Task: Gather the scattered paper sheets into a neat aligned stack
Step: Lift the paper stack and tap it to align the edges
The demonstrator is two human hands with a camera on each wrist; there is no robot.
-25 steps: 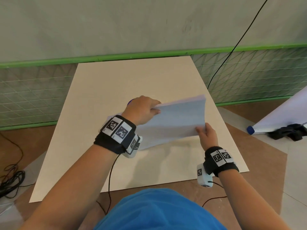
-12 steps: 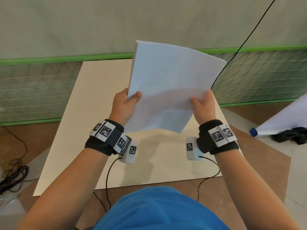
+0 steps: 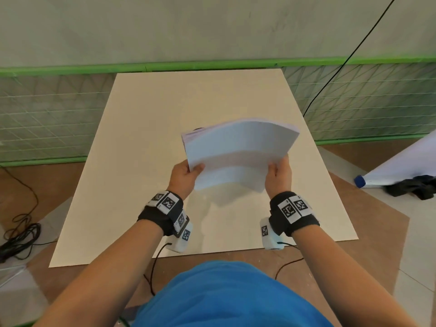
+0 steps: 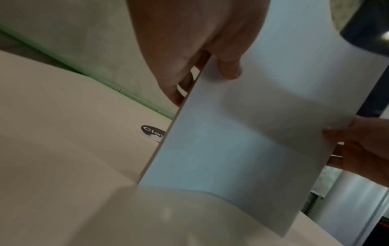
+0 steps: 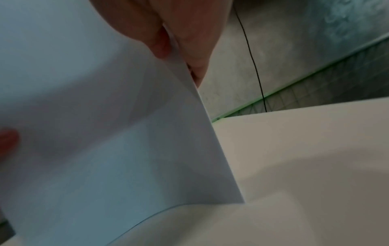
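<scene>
Both hands are up off the cream board with the paper stack held between them, standing on edge and bowed a bit across the middle. The left hand pinches the stack's left edge, thumb on the near face and fingers tucked behind, which the left wrist view shows pretty clearly. The right hand grips the right edge the same way, thumb in front, fingers behind. From the wrist views the bottom edge of the stack looks like it's touching or just above the board, can't really tell which. The top corner on the left shows a few sheet edges fanned out slightly, so the sheets aren't fully flush there. A small dark sticker sits on the board just behind the paper. Off to the right on the floor there's a white roll with a blue cap and a black cloth beside it. A black cable runs down the wall behind
</scene>
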